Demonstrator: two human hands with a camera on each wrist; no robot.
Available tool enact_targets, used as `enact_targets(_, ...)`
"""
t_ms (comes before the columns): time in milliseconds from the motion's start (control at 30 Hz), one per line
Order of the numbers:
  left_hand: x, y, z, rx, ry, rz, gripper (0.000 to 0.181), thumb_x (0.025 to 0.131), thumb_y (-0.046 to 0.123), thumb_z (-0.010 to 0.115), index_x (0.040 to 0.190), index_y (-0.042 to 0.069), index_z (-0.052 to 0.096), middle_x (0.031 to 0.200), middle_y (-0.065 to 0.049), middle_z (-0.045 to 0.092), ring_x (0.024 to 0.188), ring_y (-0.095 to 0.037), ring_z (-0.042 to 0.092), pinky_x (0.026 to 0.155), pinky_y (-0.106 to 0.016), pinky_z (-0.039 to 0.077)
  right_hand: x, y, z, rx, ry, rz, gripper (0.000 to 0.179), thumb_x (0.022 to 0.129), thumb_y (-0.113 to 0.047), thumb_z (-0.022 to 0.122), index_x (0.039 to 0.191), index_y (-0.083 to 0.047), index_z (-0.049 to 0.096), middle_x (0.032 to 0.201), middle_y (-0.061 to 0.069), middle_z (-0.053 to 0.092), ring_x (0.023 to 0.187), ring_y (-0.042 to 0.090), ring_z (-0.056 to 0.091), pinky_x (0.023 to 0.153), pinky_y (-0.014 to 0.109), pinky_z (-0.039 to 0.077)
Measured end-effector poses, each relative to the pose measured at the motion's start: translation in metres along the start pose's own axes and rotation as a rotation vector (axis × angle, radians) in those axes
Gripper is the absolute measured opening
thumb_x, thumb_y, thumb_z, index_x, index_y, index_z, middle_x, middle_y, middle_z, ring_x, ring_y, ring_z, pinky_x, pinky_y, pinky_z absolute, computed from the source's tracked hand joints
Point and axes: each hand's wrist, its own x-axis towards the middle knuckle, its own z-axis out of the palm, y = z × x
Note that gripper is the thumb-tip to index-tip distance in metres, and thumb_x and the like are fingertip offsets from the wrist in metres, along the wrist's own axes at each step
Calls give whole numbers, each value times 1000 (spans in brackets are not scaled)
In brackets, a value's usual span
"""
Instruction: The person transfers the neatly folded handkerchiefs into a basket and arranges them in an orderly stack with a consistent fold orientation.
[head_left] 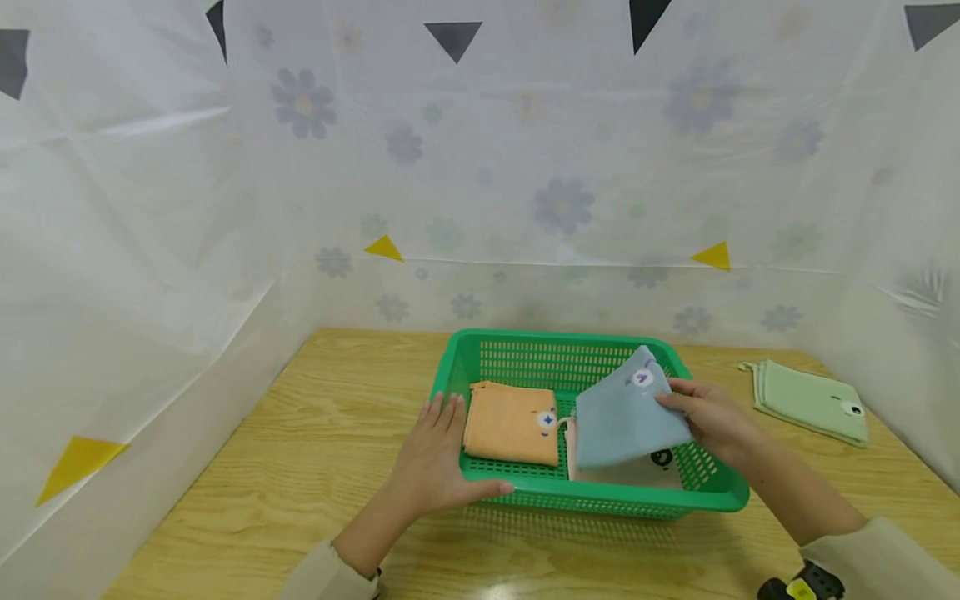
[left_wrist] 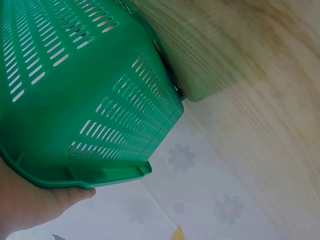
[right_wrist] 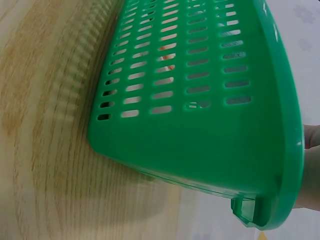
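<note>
A green plastic basket (head_left: 600, 493) with slotted walls stands on the table. My left hand (head_left: 435, 467) rests at its front left corner, fingers stretched along the left rim and thumb along the front one. With my right hand (head_left: 716, 421) I pinch a light blue hand towel (head_left: 626, 421) by its right edge, thumb on top. That towel is tilted inside the basket, overlapping a pale folded towel (head_left: 621, 473) with a dark face motif. An orange folded towel (head_left: 510, 423) lies in the left half. In the right wrist view the basket wall (right_wrist: 200, 145) hides most of my right hand.
To the right of the basket, a folded light green towel (head_left: 810, 402) lies on the wooden table (head_left: 315, 467). White flowered sheeting (head_left: 487, 150) hangs behind and at both sides. A dark watch (head_left: 813, 583) is at my right wrist.
</note>
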Motion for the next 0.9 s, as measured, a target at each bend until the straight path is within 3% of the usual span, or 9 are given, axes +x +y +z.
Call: enact_targets(900,0,1,0,-6,13,7,129,62,95,20,147,-3,17,151,-22,21,143,-37,11,117,-49,12,-1,12,13,11,-41,16,70,99,-24,45,147,8,4,98,-10,59,86,4,61,76,26,54)
